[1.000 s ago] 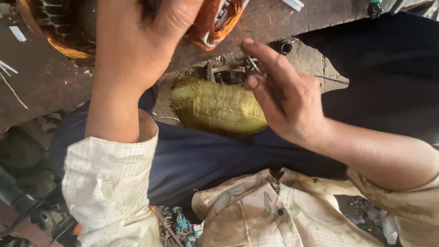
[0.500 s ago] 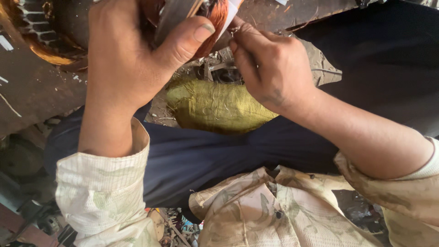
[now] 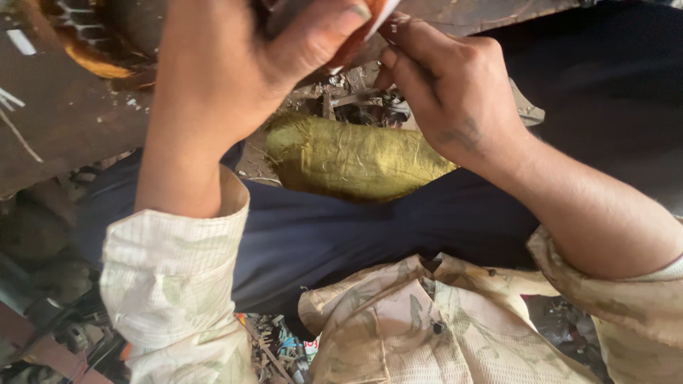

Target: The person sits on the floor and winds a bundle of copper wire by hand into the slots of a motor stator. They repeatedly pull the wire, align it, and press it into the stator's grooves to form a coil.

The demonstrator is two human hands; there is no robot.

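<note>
Left hand (image 3: pixel 235 78) fills upper centre of frame, grip curled shut around a grey-and-orange part (image 3: pixel 340 28) at the top edge — thumb pressed over it, most of it hidden. Right hand (image 3: pixel 455 92) just beside it, upper right of centre, fingertips pinched together against the same part; what they pinch is too small to tell. Below both, mid-frame, an olive cloth bundle (image 3: pixel 356 158) lies by the dark trousers (image 3: pixel 356 235). Rusty bench (image 3: pixel 64 121) with copper windings (image 3: pixel 85 43) upper left.
</note>
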